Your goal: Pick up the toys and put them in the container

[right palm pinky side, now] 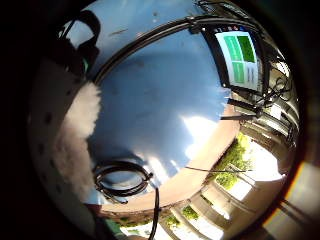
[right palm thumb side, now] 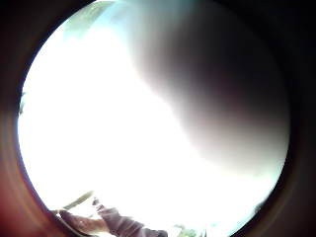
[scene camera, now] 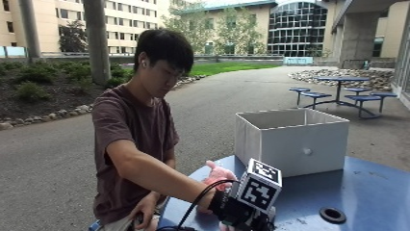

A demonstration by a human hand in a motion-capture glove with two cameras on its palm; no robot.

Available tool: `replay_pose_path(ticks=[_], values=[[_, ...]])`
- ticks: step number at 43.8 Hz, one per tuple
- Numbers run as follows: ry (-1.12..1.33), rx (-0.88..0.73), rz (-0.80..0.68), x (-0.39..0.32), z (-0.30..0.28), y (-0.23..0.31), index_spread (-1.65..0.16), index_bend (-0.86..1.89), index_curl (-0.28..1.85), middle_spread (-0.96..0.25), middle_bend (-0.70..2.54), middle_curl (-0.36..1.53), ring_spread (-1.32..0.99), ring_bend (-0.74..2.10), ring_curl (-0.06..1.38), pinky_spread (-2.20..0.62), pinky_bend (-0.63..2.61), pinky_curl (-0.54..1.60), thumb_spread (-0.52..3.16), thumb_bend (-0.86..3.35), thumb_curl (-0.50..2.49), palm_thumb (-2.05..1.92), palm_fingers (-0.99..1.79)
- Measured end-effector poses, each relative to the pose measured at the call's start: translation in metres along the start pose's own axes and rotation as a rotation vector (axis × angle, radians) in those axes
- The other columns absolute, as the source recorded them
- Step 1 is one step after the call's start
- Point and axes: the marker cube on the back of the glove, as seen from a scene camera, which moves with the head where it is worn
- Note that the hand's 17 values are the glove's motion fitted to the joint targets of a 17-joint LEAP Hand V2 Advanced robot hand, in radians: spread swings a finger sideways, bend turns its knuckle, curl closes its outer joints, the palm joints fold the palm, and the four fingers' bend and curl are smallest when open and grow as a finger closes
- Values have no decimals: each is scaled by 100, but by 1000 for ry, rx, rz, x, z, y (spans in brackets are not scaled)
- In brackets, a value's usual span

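Note:
In the outside view my gloved right hand (scene camera: pixel 229 208) is low over the near edge of the round blue table (scene camera: pixel 371 192). A pink soft toy (scene camera: pixel 220 174) pokes up just behind the wrist. The little finger side palm view has a white fluffy toy (right palm pinky side: pixel 82 120) close beside the palm, above the blue tabletop (right palm pinky side: pixel 150 100). The thumb side palm view is washed out, with one dark rounded shape (right palm thumb side: pixel 222 94) very near. The grey-white square container (scene camera: pixel 291 144) stands open-topped on the table beyond the hand. The marker block hides how the hand meets the toy.
A coiled black cable (right palm pinky side: pixel 121 180) lies on the table near its edge. A monitor (right palm pinky side: pixel 239 57) stands at the table's far side. The tabletop has a round hole (scene camera: pixel 332 214) right of the hand. The person's bare left hand (scene camera: pixel 144 211) rests by their lap.

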Motion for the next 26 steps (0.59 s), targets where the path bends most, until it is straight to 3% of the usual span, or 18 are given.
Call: replay_pose_path(ticks=[1,3,7,12,20,26], values=[[0,3,5,-1,-4,0,-9,95,40,-22,89,55,-35,88,35,-48,58,28,156,51,42,80,151],[-6,18,16,-6,-16,1,-8,97,43,-21,90,56,-33,106,42,-49,59,29,171,64,48,92,157],[-53,62,22,-20,-54,7,-12,96,46,-24,106,62,-32,120,48,-48,69,34,156,70,58,102,140],[-96,171,6,-43,-126,22,-15,107,53,-26,115,69,-36,117,50,-45,77,38,128,44,59,73,112],[-49,361,-29,-103,-257,51,-18,117,63,-26,125,76,-39,120,54,-43,81,42,100,31,68,63,107],[30,430,-11,-168,-319,55,-19,120,69,-26,127,80,-40,123,56,-42,84,44,81,27,75,63,106]])
